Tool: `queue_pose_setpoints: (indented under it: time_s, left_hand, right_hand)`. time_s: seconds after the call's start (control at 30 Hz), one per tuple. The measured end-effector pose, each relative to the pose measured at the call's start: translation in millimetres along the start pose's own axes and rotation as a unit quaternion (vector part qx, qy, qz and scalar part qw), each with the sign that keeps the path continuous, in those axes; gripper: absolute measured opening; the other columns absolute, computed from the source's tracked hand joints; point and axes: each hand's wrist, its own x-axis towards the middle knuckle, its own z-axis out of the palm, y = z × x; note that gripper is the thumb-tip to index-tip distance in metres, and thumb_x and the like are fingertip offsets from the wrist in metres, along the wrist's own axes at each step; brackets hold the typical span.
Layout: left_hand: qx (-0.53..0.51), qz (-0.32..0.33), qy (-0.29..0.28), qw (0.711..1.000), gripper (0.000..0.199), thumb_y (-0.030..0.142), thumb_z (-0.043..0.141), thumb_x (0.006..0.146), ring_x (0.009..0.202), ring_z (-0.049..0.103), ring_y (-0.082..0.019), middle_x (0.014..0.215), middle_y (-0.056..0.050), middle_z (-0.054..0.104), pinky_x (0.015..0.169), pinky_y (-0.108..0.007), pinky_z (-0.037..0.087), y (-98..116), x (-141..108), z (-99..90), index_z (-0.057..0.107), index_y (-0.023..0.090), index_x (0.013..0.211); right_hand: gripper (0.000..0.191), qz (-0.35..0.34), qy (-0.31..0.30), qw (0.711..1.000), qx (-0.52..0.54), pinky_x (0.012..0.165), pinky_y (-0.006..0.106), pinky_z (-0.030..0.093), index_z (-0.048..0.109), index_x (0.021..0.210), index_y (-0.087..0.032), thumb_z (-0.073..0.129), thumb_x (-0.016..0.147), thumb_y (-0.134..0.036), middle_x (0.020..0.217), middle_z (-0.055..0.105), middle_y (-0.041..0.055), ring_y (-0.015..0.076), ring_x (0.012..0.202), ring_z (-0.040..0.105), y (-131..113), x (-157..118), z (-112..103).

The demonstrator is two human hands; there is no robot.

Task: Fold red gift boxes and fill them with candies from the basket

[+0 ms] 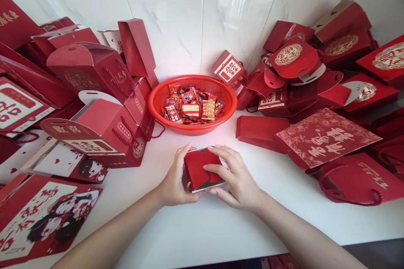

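Both hands are around a small red gift box [199,171] over the front middle of the white table. My left hand [175,176] grips its left side, thumb toward the viewer and fingers around the far edge. On the right side, my right hand [234,180] has its fingers bent over the top, touching the red surface, with the thumb at the near edge. A pale rim shows along the box's near side; its inside is hidden. Just beyond the hands stands a red plastic basket [192,128] holding several wrapped sweets [191,110].
Red gift boxes [94,128] with rope handles are piled at the left. More boxes [293,54] are stacked at the right, with a patterned box [328,136] nearer. A tiled wall [176,17] rises behind. The white table's [176,235] front edge runs along the bottom.
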Motion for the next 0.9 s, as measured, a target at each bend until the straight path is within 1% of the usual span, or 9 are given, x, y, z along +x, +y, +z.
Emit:
queue_pose_setpoints:
  time_s: [0.1, 0.2, 0.33, 0.4, 0.47, 0.57, 0.67, 0.8, 0.9]
  left_hand:
    - [-0.085, -0.004, -0.006, 0.996, 0.121, 0.034, 0.087, 0.068, 0.138, 0.041, -0.035, 0.147, -0.013, 0.029, 0.112, -0.052, 0.042, -0.5, 0.9, 0.7, 0.004, 0.037, 0.156]
    - [-0.131, -0.021, 0.002, 0.991, 0.120, 0.042, 0.087, 0.068, 0.137, 0.043, -0.035, 0.149, -0.013, 0.029, 0.109, -0.049, 0.046, 0.8, 0.6, -0.8, 0.005, 0.037, 0.156]
    - [-0.079, -0.032, -0.002, 0.996, 0.113, 0.031, 0.084, 0.072, 0.141, 0.040, -0.036, 0.154, -0.014, 0.025, 0.112, -0.052, 0.043, 0.5, 0.1, -1.7, 0.008, 0.035, 0.156]
    - [-0.039, -0.021, 0.005, 0.999, 0.114, 0.028, 0.084, 0.071, 0.143, 0.037, -0.037, 0.156, -0.015, 0.024, 0.115, -0.056, 0.038, -0.7, 1.1, 0.5, 0.008, 0.035, 0.156]
    - [-0.038, -0.007, 0.022, 0.999, 0.115, 0.029, 0.084, 0.071, 0.142, 0.038, -0.038, 0.157, -0.015, 0.024, 0.116, -0.059, 0.036, -1.7, 2.7, 4.2, 0.008, 0.035, 0.156]
    - [-0.077, -0.002, 0.048, 0.996, 0.119, 0.034, 0.085, 0.068, 0.136, 0.046, -0.038, 0.156, -0.013, 0.027, 0.113, -0.059, 0.041, -2.7, 4.1, 8.9, 0.005, 0.038, 0.156]
    - [-0.065, 0.001, 0.089, 0.994, 0.126, 0.039, 0.088, 0.064, 0.132, 0.049, -0.038, 0.154, -0.011, 0.030, 0.112, -0.060, 0.042, -4.5, 2.4, 8.5, 0.001, 0.041, 0.154]
    - [-0.022, 0.018, 0.137, 0.990, 0.135, 0.055, 0.090, 0.058, 0.125, 0.052, -0.034, 0.149, -0.014, 0.034, 0.107, -0.058, 0.045, -9.0, -0.7, 2.1, -0.004, 0.039, 0.154]
    - [-0.001, 0.044, 0.145, 0.988, 0.135, 0.062, 0.088, 0.055, 0.117, 0.055, -0.031, 0.141, -0.014, 0.038, 0.100, -0.052, 0.048, -10.9, -0.7, -1.9, 0.001, 0.036, 0.155]
  right_hand:
    - [0.043, 0.046, 0.023, 0.998, 0.027, 0.109, 0.055, 0.039, 0.050, 0.126, -0.016, 0.054, 0.097, -0.046, 0.141, 0.051, 0.0202, 0.0318, 0.133, 0.046, 3.0, -2.1, 2.3]
    - [0.034, 0.074, 0.046, 0.996, 0.022, 0.106, 0.054, 0.040, 0.053, 0.118, -0.017, 0.048, 0.099, -0.045, 0.139, 0.052, 0.0193, 0.0307, 0.130, 0.048, 6.4, -2.9, 1.0]
    - [0.040, 0.013, -0.025, 1.000, -0.011, 0.116, 0.059, 0.025, 0.057, 0.125, -0.018, 0.047, 0.100, -0.048, 0.130, 0.060, 0.0152, 0.0286, 0.124, 0.055, 0.5, 3.7, -4.5]
    - [0.041, 0.007, -0.042, 0.999, -0.024, 0.118, 0.057, 0.022, 0.052, 0.133, -0.016, 0.050, 0.100, -0.041, 0.124, 0.065, 0.0136, 0.0257, 0.119, 0.059, -8.8, 10.4, -5.2]
    - [0.044, 0.014, -0.054, 0.997, -0.050, 0.118, 0.055, 0.024, 0.048, 0.139, -0.013, 0.051, 0.100, -0.034, 0.124, 0.067, 0.0139, 0.0248, 0.117, 0.061, -19.7, 17.6, -2.5]
    - [0.044, 0.008, -0.070, 0.994, -0.080, 0.110, 0.047, 0.039, 0.047, 0.142, -0.012, 0.048, 0.102, -0.032, 0.130, 0.065, 0.0143, 0.0243, 0.115, 0.063, -31.1, 25.0, 6.8]
    - [0.040, -0.018, -0.080, 0.992, -0.093, 0.095, 0.039, 0.049, 0.052, 0.138, -0.015, 0.048, 0.103, -0.032, 0.126, 0.068, 0.0121, 0.0226, 0.105, 0.067, -32.1, 26.0, 16.1]
    - [0.040, -0.034, -0.094, 0.989, -0.107, 0.081, 0.036, 0.050, 0.054, 0.137, -0.017, 0.049, 0.103, -0.037, 0.123, 0.069, 0.0112, 0.0210, 0.094, 0.069, -26.6, 25.0, 18.0]
    - [0.041, -0.049, -0.114, 0.988, -0.092, 0.073, 0.033, 0.048, 0.053, 0.138, -0.017, 0.048, 0.104, -0.038, 0.108, 0.074, 0.0083, 0.0178, 0.079, 0.068, -25.1, 26.7, 14.7]
